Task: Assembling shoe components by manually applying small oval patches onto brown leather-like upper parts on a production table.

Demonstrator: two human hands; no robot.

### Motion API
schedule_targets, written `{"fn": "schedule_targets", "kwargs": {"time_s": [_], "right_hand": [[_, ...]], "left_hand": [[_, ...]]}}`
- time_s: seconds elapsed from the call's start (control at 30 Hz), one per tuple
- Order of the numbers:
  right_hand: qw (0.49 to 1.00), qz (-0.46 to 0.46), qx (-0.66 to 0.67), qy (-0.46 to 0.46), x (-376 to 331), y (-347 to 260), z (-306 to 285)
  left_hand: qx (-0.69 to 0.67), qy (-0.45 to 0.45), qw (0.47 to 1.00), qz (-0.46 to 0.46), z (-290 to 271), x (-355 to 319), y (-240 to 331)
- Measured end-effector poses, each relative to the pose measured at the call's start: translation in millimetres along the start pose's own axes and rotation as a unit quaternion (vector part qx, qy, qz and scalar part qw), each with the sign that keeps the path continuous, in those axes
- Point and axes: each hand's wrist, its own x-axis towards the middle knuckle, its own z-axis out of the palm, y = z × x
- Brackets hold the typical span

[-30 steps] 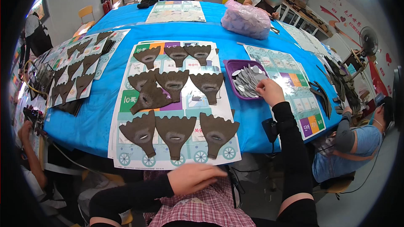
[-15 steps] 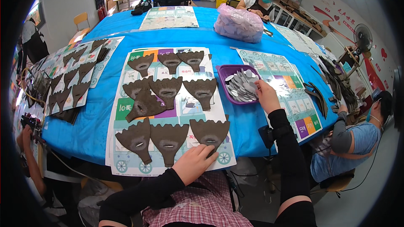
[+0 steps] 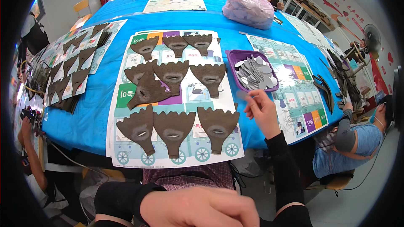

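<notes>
Several dark brown, fan-shaped pieces with scalloped tops and narrow stems lie on a printed sheet [image 3: 122, 149]. Most show a small pale oval or slit in the middle, as does the front right brown piece [image 3: 217, 132]. One brown piece [image 3: 147, 92] lies tilted, overlapping others. Beside the sheet, a purple basket [image 3: 274, 87] holds many flat grey oval pieces [image 3: 253, 71]. My right hand [image 3: 261, 111] pinches one grey oval piece [image 3: 242, 95] just in front of the basket. My left hand [image 3: 202, 206] is raised close at the lower edge, fingers curled, fingertips hidden.
More brown pieces [image 3: 67, 82] lie on sheets at the left. A pink bag [image 3: 247, 10] stands at the back, near a person seated across the table. Another sheet [image 3: 294, 96] and brown strips [image 3: 323, 92] are at the right, beside a person in blue.
My left hand has left the front right brown piece and come back toward me. My right hand has drawn out of the basket with a grey oval piece. The view has tilted downward.
</notes>
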Motion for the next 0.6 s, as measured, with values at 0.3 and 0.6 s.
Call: {"fn": "schedule_targets", "kwargs": {"time_s": [0.3,0.6], "right_hand": [[0.988,0.025,0.146,-0.04,-27,25,6],[0.981,-0.023,-0.189,0.037,-47,25,-13]], "left_hand": [[-0.194,0.171,0.963,0.075,19,7,-6],[0.648,0.02,0.741,-0.173,-33,-46,-52]]}}
